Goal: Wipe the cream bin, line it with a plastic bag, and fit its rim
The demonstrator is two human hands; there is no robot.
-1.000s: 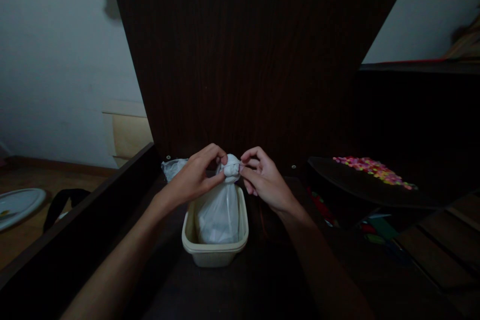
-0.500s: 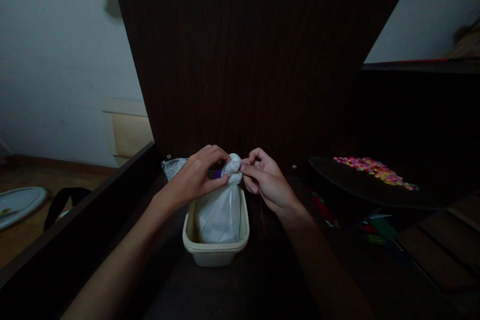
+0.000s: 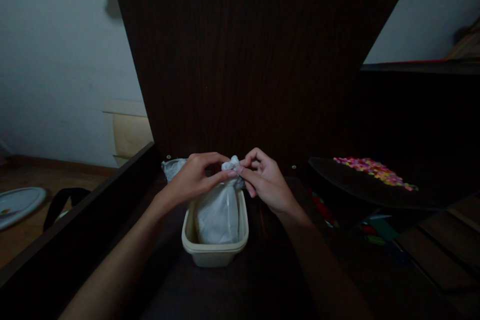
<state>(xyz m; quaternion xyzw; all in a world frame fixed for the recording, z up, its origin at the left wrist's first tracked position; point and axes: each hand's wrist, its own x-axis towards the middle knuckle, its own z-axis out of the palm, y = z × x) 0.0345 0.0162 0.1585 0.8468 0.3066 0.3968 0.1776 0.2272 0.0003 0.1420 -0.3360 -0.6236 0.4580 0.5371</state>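
A white plastic bag stands inside a cream rectangular container, its twisted, knotted top rising above the rim. My left hand pinches the knot from the left with thumb and fingers. From the right, my right hand grips the same knot, thumb and index fingertip pressed on it. Both thumbs nearly meet at the front of the knot. What the bag contains cannot be made out. Behind my left hand lies a crumpled clear plastic bag, partly hidden.
A dark wooden panel rises behind the container. A raised dark edge runs along the left. On the right, a dark shelf carries a strip of colourful small pieces. A white oval lid-like object lies lower left.
The thick, round knot now looks smaller and flatter between my fingers. My left thumb has moved right onto it, closer to my right thumb. The container has barely shifted.
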